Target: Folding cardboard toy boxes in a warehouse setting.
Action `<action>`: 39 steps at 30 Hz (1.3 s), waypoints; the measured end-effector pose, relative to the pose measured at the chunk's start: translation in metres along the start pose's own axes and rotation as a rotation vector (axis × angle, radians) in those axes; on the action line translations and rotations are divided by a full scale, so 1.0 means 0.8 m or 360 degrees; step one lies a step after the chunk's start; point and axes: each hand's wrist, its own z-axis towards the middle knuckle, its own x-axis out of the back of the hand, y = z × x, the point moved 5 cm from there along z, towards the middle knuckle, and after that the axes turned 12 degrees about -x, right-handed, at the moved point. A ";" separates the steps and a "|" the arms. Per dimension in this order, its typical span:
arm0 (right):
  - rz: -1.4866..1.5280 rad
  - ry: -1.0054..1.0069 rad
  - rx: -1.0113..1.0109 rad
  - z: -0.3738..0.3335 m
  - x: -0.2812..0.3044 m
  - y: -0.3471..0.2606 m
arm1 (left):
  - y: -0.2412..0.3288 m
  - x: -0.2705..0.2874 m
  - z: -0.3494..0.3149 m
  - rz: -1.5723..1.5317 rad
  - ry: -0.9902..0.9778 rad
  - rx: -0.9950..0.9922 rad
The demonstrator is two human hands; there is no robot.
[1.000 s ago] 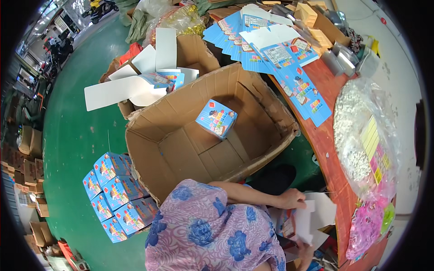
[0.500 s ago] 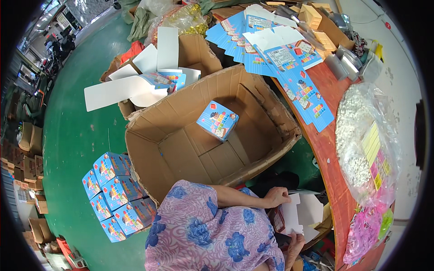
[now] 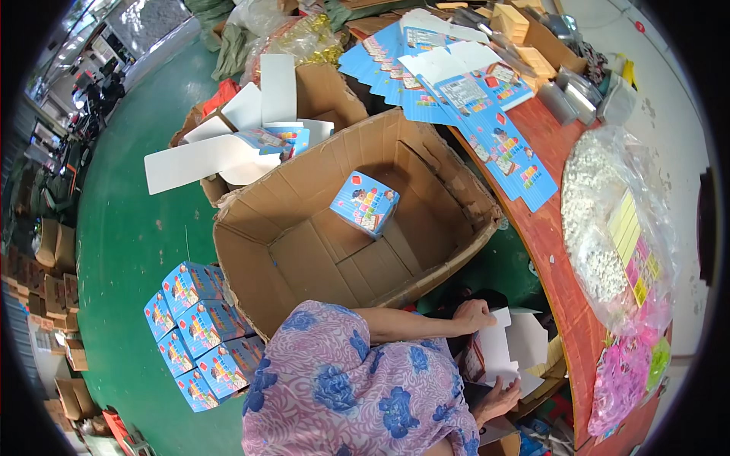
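Note:
At the lower right I hold a small carton (image 3: pixel 498 343), its flaps up and white inside, with a printed face toward my lap. My left hand (image 3: pixel 473 316) is closed at the carton's upper corner, fingers bent around the edge. My right hand (image 3: pixel 498 398) grips the opposite, lower edge, its fingers against the white flap. Part of both palms is hidden. Beyond my left arm stands a large brown cardboard box (image 3: pixel 304 281) with one finished blue printed carton (image 3: pixel 365 204) inside it.
Several blue cartons (image 3: pixel 205 327) are stacked on the green floor (image 3: pixel 122 251) at left. Flat blue carton blanks (image 3: pixel 498 144) fan over the red table (image 3: pixel 544 262), beside a clear bag of white pieces (image 3: pixel 597 220). Another box (image 3: pixel 323 91) holds unfolded blanks.
My left hand has shifted slightly up along the carton's edge. My right hand's fingers have spread more against the lower flap. The view has turned a little.

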 end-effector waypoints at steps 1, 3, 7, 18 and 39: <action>-0.0005 0.0081 -0.0028 -0.003 0.004 -0.002 | -0.002 -0.005 0.000 -0.0001 -0.0010 0.0015; 0.0015 0.0306 -0.0142 -0.008 0.000 0.009 | -0.001 -0.011 0.000 0.0103 0.0016 0.0025; 0.0316 0.0246 -0.0436 -0.016 -0.003 -0.002 | 0.003 0.001 0.006 0.0197 0.0097 0.0030; 0.1373 -0.0807 -0.1025 0.023 -0.074 0.034 | -0.011 0.014 0.018 0.0153 -0.0029 0.0112; 0.1066 -0.0834 -0.0734 0.042 -0.061 -0.003 | -0.005 -0.013 0.074 -0.0234 -0.0262 0.0014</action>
